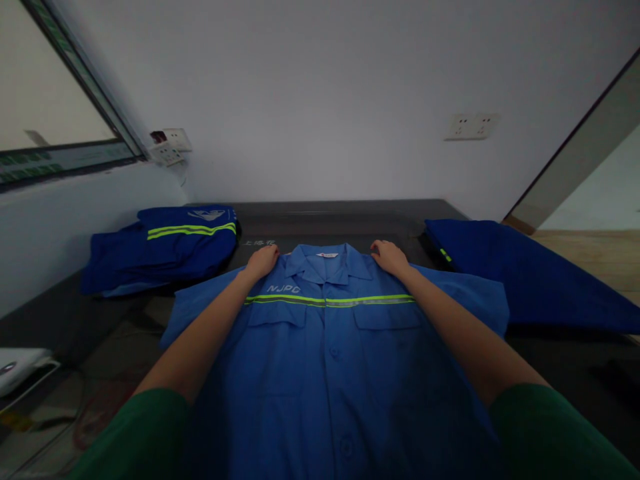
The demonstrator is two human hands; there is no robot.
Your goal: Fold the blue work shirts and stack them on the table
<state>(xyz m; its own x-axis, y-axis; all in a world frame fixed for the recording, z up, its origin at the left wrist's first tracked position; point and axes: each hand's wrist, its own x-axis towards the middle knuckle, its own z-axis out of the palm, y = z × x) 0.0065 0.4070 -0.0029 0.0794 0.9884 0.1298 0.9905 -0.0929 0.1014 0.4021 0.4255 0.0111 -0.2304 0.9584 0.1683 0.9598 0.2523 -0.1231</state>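
A light blue short-sleeved work shirt (315,373) lies front side up before me, its collar at the far end. It has a yellow-green and silver stripe across the chest, two flap pockets, a button front and the letters NJPC. My left hand (263,262) pinches the shirt at the shoulder left of the collar. At the opposite shoulder, my right hand (391,257) has its fingers curled onto the cloth. Both fingertips are partly hidden. The shirt's lower end runs out of view in shadow.
On the dark table (320,223), folded dark blue clothing (185,257) with yellow-green stripes lies left. More dark blue cloth (515,273) lies right. A white device (23,370) and cables are at lower left. Behind stands a wall with sockets (471,127).
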